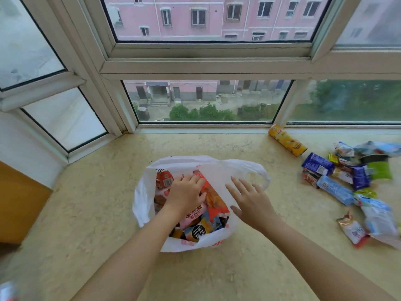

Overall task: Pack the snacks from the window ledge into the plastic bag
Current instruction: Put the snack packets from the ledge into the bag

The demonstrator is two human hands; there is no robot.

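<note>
A white plastic bag (143,192) sits open on the stone window ledge (86,213), holding several snack packets. My left hand (186,192) reaches into the bag and presses flat on an orange-red snack packet (213,197). To its right, my right hand (251,200) hovers with fingers spread over the bag's right side, holding nothing. On the ledge at the right lies a pile of loose snacks (355,181), among them a dark blue packet (318,164) and a light blue packet (335,190). A yellow chip can (287,140) lies on its side near the window.
Window frames (206,66) close off the far edge of the ledge. A wooden panel (19,203) stands at the left. A red and white packet (353,230) lies at the near right of the pile.
</note>
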